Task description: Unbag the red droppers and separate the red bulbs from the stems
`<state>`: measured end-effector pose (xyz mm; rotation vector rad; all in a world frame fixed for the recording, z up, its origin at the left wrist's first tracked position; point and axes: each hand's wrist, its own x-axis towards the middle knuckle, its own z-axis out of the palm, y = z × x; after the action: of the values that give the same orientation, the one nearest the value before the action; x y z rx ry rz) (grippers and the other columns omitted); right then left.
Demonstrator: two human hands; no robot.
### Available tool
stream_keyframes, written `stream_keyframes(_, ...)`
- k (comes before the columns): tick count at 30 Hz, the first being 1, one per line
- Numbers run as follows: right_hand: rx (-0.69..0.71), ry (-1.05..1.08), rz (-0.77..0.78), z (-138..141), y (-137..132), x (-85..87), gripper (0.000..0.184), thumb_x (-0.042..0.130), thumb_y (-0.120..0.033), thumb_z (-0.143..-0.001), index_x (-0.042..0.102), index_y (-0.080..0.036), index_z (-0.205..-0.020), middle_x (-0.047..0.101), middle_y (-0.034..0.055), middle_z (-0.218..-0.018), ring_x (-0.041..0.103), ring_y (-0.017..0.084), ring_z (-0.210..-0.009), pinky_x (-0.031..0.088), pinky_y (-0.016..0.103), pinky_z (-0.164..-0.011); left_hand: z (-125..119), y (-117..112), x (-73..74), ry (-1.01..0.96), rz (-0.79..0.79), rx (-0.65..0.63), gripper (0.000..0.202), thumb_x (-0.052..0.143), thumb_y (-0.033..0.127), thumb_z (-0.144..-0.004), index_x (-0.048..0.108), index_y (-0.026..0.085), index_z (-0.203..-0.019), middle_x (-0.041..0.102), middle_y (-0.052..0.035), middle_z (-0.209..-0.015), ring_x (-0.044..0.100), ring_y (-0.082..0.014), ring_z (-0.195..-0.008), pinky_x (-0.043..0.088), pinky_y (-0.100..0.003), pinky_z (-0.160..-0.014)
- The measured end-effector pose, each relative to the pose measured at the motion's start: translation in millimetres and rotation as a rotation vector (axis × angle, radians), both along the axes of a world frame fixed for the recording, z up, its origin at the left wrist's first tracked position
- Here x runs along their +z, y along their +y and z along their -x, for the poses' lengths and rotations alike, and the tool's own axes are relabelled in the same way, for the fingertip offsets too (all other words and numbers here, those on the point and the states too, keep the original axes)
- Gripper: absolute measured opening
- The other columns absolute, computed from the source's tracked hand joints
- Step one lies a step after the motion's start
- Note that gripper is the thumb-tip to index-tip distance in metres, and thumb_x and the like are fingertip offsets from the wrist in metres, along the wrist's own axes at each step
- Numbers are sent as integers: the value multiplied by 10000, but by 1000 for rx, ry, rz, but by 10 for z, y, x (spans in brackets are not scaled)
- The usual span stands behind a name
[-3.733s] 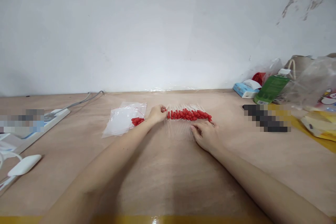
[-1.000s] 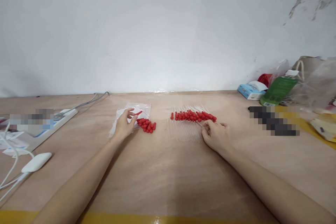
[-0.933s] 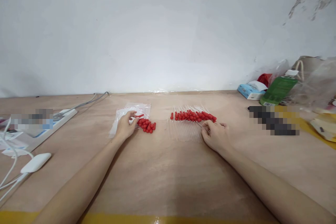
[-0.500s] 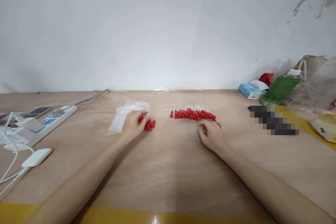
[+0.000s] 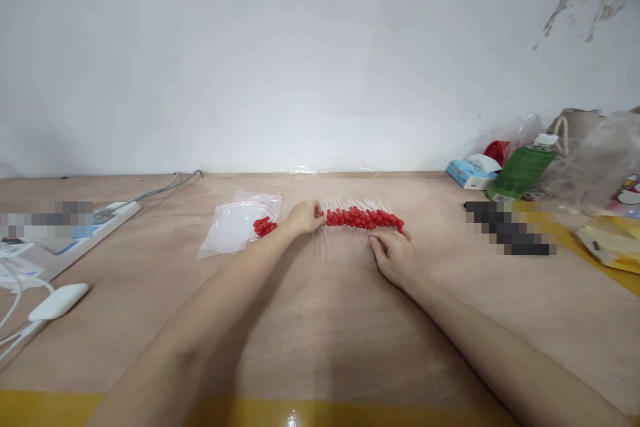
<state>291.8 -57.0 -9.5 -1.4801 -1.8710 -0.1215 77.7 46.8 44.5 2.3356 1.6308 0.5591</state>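
Note:
A row of clear thin tubes with red caps (image 5: 363, 218) lies on the wooden table (image 5: 310, 327), caps at the far side. My left hand (image 5: 301, 217) is at the row's left end, fingers pinched on a red cap there. My right hand (image 5: 393, 255) rests on the tubes' near ends at the right, fingers curled and pressing on them. A small heap of loose red caps (image 5: 264, 225) lies to the left, beside a clear plastic bag (image 5: 233, 230).
A white power strip (image 5: 80, 237) with cables and a white adapter (image 5: 57, 300) lie at the left. At the right stand a green bottle (image 5: 520, 167), a blue box (image 5: 467, 172), plastic bags (image 5: 595, 160) and yellow packets (image 5: 607, 243). A white wall rises behind.
My left hand left the heap of loose red caps by the bag and moved right to the left end of the tube row. My right hand stayed on the tubes.

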Motion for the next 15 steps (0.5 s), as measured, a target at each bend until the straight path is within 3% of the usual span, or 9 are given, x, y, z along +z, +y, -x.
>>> stream_keyframes(4, -19, 22, -2, 0, 12, -5, 234, 409, -263, -848, 623, -211, -927, 678, 41, -907, 587, 196, -858, 253, 427, -925, -16, 24, 13, -6, 16, 84, 160, 641, 244, -627, 563, 176, -749, 656, -46, -748, 604, -190, -695, 414, -256, -583)
stream_keyframes(7, -26, 30, -19, 0, 17, 0, 236, 404, -272, -842, 620, -201, -908, 677, 53, -910, 590, 203, -851, 275, 428, -911, 13, -33, 41, -47, -24, 169, 161, 592, 262, -680, 541, 170, -801, 653, -67, -782, 605, -205, -722, 418, -275, -593)
stream_keyframes(11, -45, 54, -22, 3, 21, -1, 232, 414, -294, -834, 612, -192, -899, 675, 67, -904, 595, 213, -849, 300, 429, -889, 191, -285, 69, -110, -118, 202, 207, 509, 234, -745, 485, 188, -945, 628, -23, -757, 598, -175, -719, 426, -269, -624)
stream_keyframes(15, -54, 85, -9, 1, 23, 5, 237, 414, -290, -840, 588, -182, -959, 664, 71, -930, 589, 215, -884, 315, 425, -891, 500, -637, 4, -232, -284, 148, 208, 476, 191, -764, 455, 199, -971, 596, -6, -821, 596, -135, -661, 450, -257, -630)
